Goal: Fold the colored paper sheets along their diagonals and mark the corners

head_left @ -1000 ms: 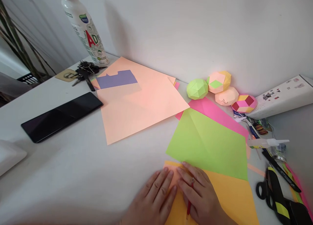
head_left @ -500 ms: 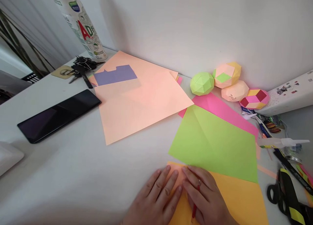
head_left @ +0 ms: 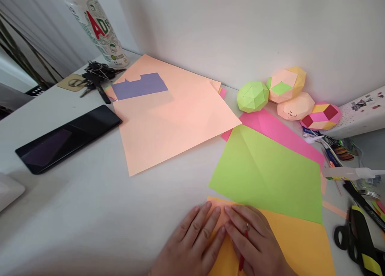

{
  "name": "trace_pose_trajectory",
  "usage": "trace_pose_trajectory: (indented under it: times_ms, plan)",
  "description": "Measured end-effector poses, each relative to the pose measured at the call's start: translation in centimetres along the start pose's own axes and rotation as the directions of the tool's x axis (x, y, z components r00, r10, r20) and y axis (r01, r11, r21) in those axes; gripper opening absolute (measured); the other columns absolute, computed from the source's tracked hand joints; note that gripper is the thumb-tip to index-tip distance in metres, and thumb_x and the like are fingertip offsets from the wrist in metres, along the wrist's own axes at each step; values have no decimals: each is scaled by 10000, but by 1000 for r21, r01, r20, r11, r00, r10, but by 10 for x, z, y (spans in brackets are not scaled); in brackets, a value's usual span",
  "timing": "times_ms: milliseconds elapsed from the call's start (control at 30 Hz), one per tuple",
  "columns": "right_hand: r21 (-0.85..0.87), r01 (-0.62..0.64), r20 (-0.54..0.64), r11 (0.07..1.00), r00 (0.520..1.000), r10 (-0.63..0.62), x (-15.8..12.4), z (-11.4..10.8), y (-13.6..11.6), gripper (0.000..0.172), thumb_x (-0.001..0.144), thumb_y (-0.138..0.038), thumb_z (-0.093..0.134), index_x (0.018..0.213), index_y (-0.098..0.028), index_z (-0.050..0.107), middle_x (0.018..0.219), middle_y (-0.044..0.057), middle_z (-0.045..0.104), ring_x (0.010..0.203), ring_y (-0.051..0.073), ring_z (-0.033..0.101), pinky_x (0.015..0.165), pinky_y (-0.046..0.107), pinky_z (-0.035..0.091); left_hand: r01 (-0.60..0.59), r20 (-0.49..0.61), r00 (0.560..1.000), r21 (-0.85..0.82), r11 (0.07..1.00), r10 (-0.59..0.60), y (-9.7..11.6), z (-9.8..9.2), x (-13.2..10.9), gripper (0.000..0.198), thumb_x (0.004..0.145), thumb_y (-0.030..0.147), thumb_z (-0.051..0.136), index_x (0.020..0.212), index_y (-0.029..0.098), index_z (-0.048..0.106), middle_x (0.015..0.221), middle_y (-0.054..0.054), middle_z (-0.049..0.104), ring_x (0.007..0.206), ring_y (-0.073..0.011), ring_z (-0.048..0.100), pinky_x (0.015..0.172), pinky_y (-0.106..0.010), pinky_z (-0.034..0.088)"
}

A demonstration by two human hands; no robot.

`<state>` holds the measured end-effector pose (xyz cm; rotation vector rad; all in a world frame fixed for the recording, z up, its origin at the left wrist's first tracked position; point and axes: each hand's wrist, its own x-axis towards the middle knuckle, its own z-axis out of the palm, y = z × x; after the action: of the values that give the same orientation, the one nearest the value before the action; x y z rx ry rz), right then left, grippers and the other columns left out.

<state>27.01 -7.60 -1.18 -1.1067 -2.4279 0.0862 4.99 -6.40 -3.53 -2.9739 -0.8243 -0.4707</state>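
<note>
Both my hands rest side by side on the near corner of an orange paper sheet (head_left: 294, 244) at the table's front edge. My left hand (head_left: 192, 240) lies flat with its fingers stretched out and pressed on the corner. My right hand (head_left: 255, 244), with a ring on one finger, also presses down. A thin red pencil (head_left: 241, 264) is tucked between its fingers. A creased green sheet (head_left: 270, 172) overlaps the orange sheet just beyond my fingertips, and a pink sheet (head_left: 270, 127) lies under the green one.
A large peach sheet (head_left: 168, 119) with a purple cut-out (head_left: 140, 85) lies at centre left. A black phone (head_left: 66, 138), keys (head_left: 94, 73) and a bottle (head_left: 96, 27) are further left. Several folded paper balls (head_left: 252, 95) sit by the wall. Scissors (head_left: 357, 240) and a glue bottle (head_left: 349, 172) lie at the right.
The view has drifted a little, so the table's things sit slightly higher and to the right. Both hands stay pressed on the orange corner, barely shifted.
</note>
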Motion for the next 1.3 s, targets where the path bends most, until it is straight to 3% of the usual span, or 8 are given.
trace_pose_trajectory:
  times_ms: [300,1133,1300]
  plan:
    - [-6,2,-15,1000,1000,-2,4,-2,-2,251,921,-103,444,1067,-97,648,1112,171,694,1173,261,568,884,432,545,36,-19,999,9,999,-35,2,0,3,457,883,383,543,1281,158,528,1337,-118,535,1275,-341,416,1106,-475,179]
    - [-9,-15,-22,1000,1000,15,5,-1,-3,233,917,-101,467,1063,-103,649,1104,169,697,1171,267,569,871,437,548,51,-28,998,-3,999,-51,2,-2,4,429,876,337,524,1267,161,531,1311,-141,547,1240,-320,468,1096,-471,178]
    - [4,-14,-22,1000,1000,14,6,-1,-3,250,910,-63,444,1045,-87,653,1102,173,697,1166,267,569,870,435,546,93,-70,993,-2,996,-93,5,-8,4,333,863,285,542,1156,138,599,1202,-113,615,1175,-297,503,1085,-451,233]
